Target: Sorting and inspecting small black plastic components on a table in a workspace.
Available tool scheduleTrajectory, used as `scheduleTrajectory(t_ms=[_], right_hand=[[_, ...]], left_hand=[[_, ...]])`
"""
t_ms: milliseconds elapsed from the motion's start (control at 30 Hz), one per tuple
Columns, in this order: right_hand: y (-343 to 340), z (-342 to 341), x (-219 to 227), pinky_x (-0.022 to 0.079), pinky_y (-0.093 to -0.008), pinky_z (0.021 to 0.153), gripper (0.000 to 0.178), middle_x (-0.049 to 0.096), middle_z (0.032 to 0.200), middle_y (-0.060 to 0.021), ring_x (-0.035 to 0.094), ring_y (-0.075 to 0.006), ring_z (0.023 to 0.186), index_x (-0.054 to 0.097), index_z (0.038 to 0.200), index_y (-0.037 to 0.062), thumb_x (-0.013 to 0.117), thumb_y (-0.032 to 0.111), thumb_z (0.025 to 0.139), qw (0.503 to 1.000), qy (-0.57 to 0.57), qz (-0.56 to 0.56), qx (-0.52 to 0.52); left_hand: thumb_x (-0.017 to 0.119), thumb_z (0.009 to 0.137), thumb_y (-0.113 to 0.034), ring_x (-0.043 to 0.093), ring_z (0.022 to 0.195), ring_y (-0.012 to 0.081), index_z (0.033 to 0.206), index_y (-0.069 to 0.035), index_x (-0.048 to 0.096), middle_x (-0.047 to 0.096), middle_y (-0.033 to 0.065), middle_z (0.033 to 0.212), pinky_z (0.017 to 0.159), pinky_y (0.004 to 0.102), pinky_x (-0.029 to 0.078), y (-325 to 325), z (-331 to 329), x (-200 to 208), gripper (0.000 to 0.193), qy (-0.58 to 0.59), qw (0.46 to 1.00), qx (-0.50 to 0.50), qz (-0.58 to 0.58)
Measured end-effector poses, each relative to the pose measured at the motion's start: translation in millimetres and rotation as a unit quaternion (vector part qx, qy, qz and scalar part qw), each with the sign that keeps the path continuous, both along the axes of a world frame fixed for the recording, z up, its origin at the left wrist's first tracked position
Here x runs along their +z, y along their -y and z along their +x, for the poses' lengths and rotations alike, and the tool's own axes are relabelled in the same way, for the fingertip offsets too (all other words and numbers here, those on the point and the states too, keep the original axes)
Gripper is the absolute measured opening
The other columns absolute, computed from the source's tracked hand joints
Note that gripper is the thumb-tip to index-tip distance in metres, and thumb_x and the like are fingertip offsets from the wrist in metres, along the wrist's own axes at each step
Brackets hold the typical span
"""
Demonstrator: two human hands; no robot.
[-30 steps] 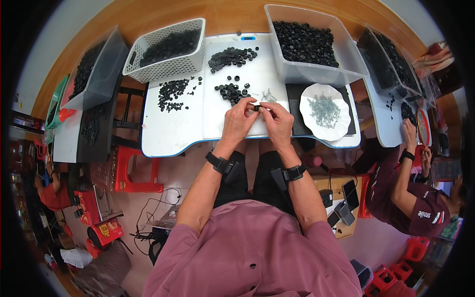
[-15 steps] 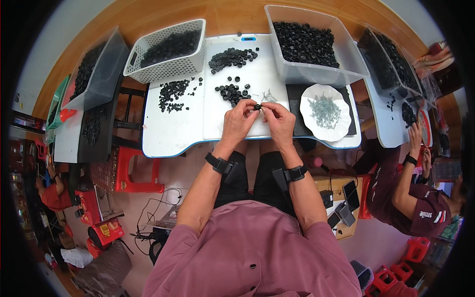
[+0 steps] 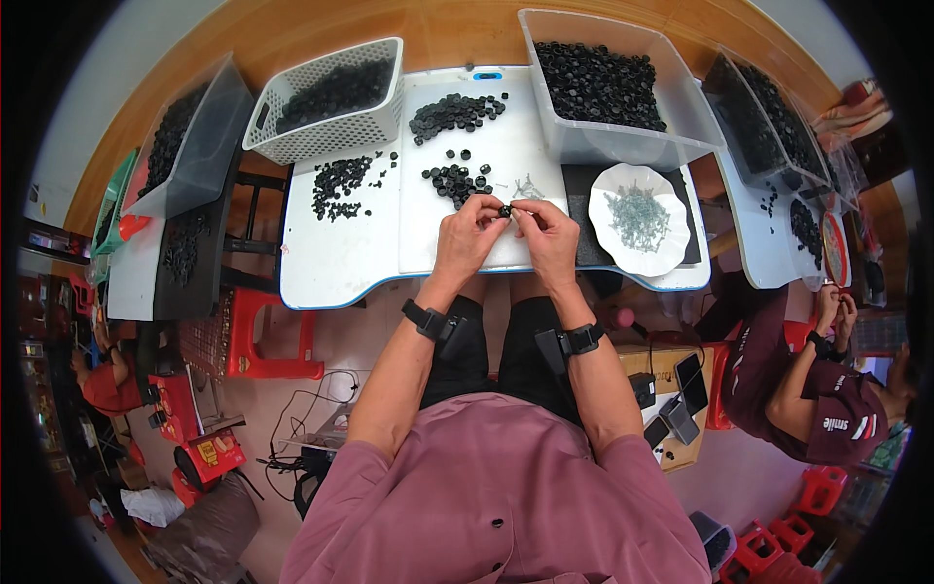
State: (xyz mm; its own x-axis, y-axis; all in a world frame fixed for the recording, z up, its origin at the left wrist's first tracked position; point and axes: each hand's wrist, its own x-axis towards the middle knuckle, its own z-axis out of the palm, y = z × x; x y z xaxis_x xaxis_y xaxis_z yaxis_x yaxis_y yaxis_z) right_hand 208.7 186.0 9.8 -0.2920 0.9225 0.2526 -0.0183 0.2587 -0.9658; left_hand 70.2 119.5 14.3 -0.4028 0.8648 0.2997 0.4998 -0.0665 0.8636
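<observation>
Just above the near part of the white table (image 3: 336, 258), my left hand (image 3: 463, 238) pinches a small round black plastic piece (image 3: 505, 211). My right hand (image 3: 548, 238) meets it from the other side, thumb and forefinger pressed together at the piece; whatever they grip is hidden. Beyond my fingers lies a loose pile of black round pieces (image 3: 452, 183). A few thin pale screws (image 3: 527, 187) lie just past my right fingertips. To the right, a white scalloped plate (image 3: 671, 245) holds a heap of similar screws (image 3: 639, 220).
Farther back are a pile of black discs (image 3: 457, 115), a white perforated basket (image 3: 326, 141) and a clear bin (image 3: 632, 148), both filled with black parts. Smaller black pieces (image 3: 336, 192) lie at left. A co-worker (image 3: 817, 389) sits at the right.
My hands keep almost the same place and pinch. The co-worker at the right has drawn a hand back from the black pieces, bringing both hands together.
</observation>
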Motion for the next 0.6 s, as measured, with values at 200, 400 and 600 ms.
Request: scheduleTrajectory(t_ms=[200, 400, 600], right_hand=[[-2.5, 2.1, -0.9, 0.05, -0.0249, 0.059, 0.012, 0.076, 0.086, -0.0076, 0.066, -0.0097, 0.064, 0.078, 0.102, -0.0014, 0.074, 0.001, 0.09, 1.0, -0.012, 0.013, 0.005], [-0.6, 1.4, -0.4, 0.051, -0.0247, 0.059, 0.013, 0.076, 0.089, -0.0087, 0.066, -0.0095, 0.065, 0.077, 0.102, -0.0021, 0.073, 0.0, 0.09, 1.0, -0.004, -0.026, 0.004], [-2.3, 3.1, 0.6, 0.051, -0.0254, 0.059, 0.013, 0.076, 0.089, -0.009, 0.066, -0.0106, 0.065, 0.077, 0.102, -0.0021, 0.072, 0.0, 0.09, 1.0, -0.021, 0.011, 0.007]], left_hand=[[0.076, 0.092, -0.01, 0.072, 0.078, 0.0125, 0.116, -0.002, 0.071, 0.078, 0.0087, 0.093, 0.068, 0.0265, 0.054, 0.3, 1.0, 1.5, 0.026, 0.002, 1.0, -0.018, 0.003], [0.073, 0.093, -0.007, 0.076, 0.088, 0.0141, 0.12, -0.002, 0.071, 0.079, 0.0102, 0.096, 0.073, 0.0267, 0.056, 1.0, -2.5, 0.0, 0.027, 0.005, 0.999, -0.029, -0.015], [0.072, 0.094, -0.006, 0.075, 0.087, 0.0135, 0.12, -0.002, 0.071, 0.079, 0.0105, 0.096, 0.073, 0.0267, 0.057, 1.1, -1.2, 1.7, 0.027, -0.004, 0.999, -0.027, -0.03]])
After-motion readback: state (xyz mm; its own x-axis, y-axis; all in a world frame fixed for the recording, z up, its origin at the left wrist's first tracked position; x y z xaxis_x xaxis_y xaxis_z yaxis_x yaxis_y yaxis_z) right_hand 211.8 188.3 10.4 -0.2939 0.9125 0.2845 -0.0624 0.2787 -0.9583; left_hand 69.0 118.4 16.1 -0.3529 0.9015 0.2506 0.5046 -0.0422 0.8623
